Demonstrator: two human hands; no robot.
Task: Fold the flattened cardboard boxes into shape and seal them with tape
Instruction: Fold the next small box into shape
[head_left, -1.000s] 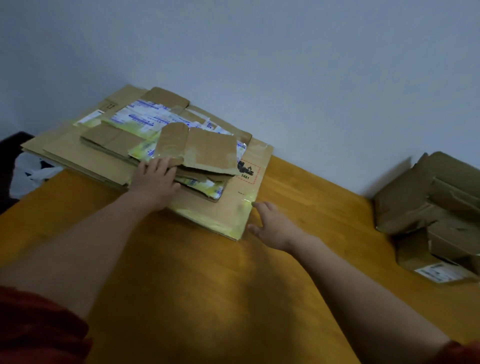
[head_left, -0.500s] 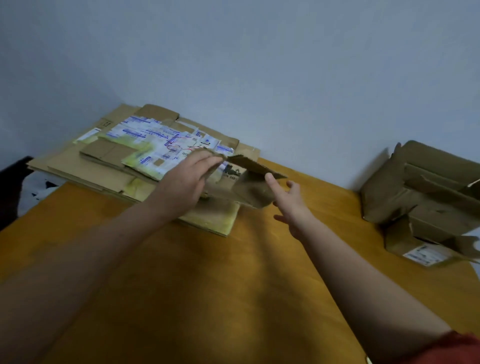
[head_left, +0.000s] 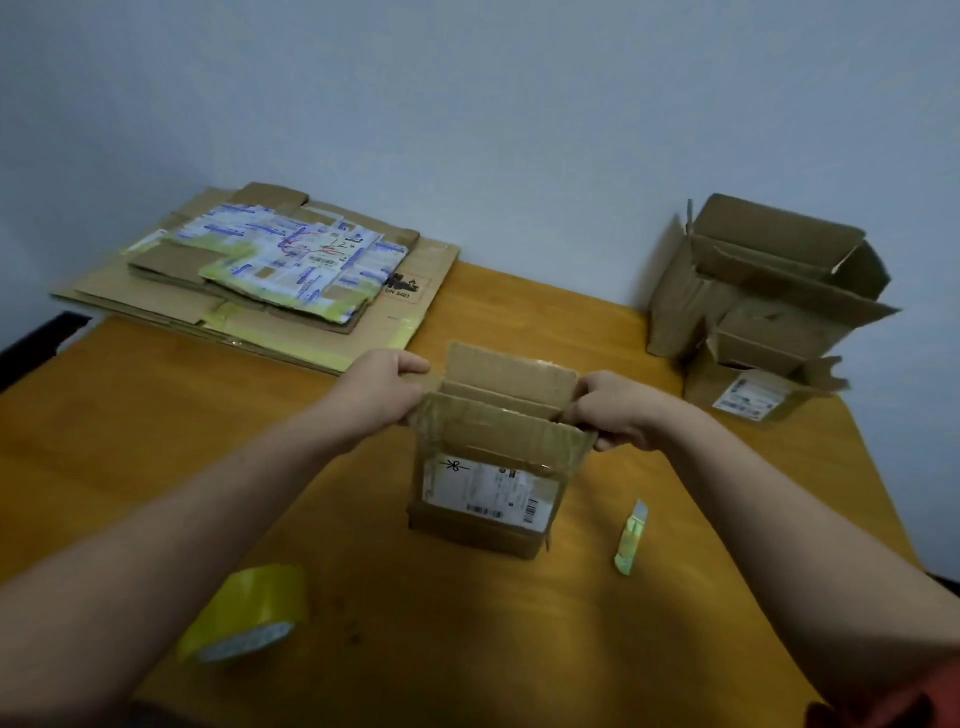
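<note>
Small box (head_left: 488, 467) standing upright on the table (head_left: 156, 415), top flaps open, label facing me. I am gripping its top corners: left hand (head_left: 382, 387) curling round the left one, right hand (head_left: 615, 410) pinching the right one, both arms reaching forward. Yellow tape roll (head_left: 249, 613) lying beneath my left forearm, green cutter (head_left: 631, 538) lying near my right wrist. Flattened stack (head_left: 260, 291) sitting beyond my left hand, opened boxes (head_left: 769, 291) beyond my right.

Left hand (head_left: 382, 387) and right hand (head_left: 615, 410) grip a small cardboard box (head_left: 488, 467) on a wooden table (head_left: 467, 623); yellow tape roll (head_left: 249, 613) nearby.
</note>
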